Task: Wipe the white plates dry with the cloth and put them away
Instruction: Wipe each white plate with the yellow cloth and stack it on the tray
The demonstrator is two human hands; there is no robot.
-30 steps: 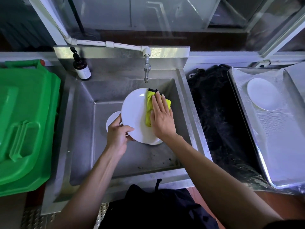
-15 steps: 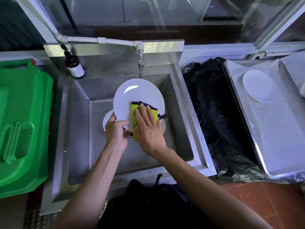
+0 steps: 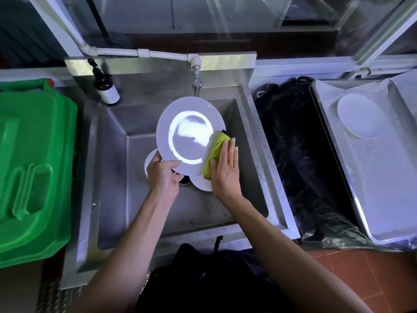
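1. plate (image 3: 189, 134) held over the sink (image 3: 108, 159), face up toward the camera. left hand (image 3: 163, 177) grips its rim at about 7 o'clock, thumb curled over the top edge.
2. right hand (image 3: 225, 170) lies flat, fingers straight, pressing the cloth (image 3: 215, 154) against the plate's rim at about 4 o'clock. no pinch on the cloth; it is held by pressure only.
3. progress, judged: wiping in hand on this plate. bright glare on its centre; cannot tell wet from dry.
4. one dry plate (image 3: 360, 118) lies on the tray (image 3: 383, 199), at 3 o'clock from the sink. probably one put away.
5. left to do: at least two lower plates (image 3: 202, 182) show under the held one in the basin. exact count hidden.
6. edges: tap (image 3: 196, 85) hangs just beyond the plate's 12 o'clock rim, near but apart. sink walls stand off from the plate at 3 and 9 o'clock.
7. open room: the way to the tray runs toward 3 o'clock over the black bag (image 3: 293, 154); the sink's raised rim must be cleared. much of the tray mat shows bare toward 6 o'clock.
8. green bin (image 3: 33, 166) crowds the 9 o'clock side; bottle (image 3: 106, 89) stands at 10 o'clock on the ledge.
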